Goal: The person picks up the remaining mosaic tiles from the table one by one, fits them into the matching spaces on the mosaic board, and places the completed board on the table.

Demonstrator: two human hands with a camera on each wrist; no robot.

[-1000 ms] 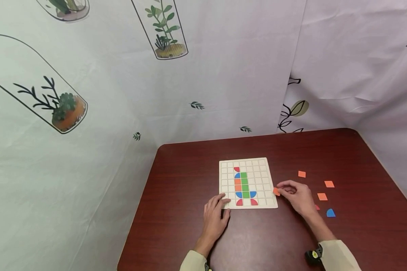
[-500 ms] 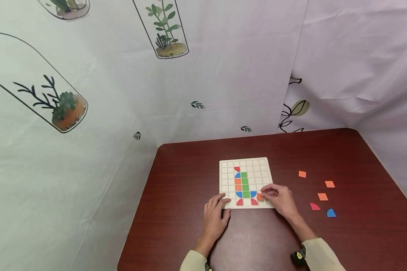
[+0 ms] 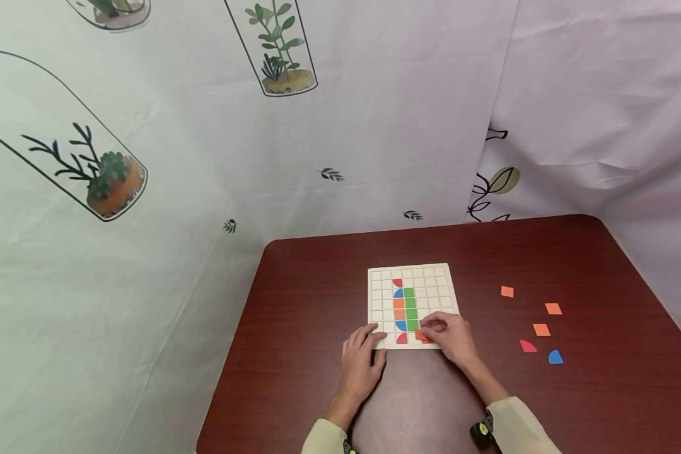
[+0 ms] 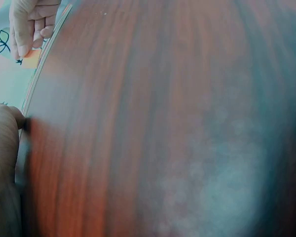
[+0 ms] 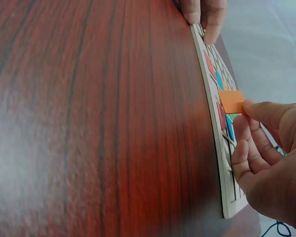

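A pale gridded board (image 3: 438,285) bears a column of green squares (image 3: 411,304), with orange squares (image 3: 399,309) and blue and red rounded pieces beside it. My left hand (image 3: 361,366) rests at the board's near left corner, fingers over its surface and thumb at its front edge. Between thumb and fingers my right hand (image 3: 451,337) pinches an orange square tile (image 5: 230,101). In the right wrist view this tile is tilted over the near rows of the board. It overlaps a red rounded piece in the head view, and the right fingers hide nearby cells.
Right of the board, several loose pieces lie on the dark wooden table (image 3: 306,284): orange squares (image 3: 541,330), a red rounded piece (image 3: 528,346) and a blue one (image 3: 555,357). A pale cloth (image 3: 374,126) printed with plants hangs behind the table.
My right hand has carried the orange tile leftward from the board's right edge to over its near middle rows, uncovering the loose red piece. The left hand keeps its place.
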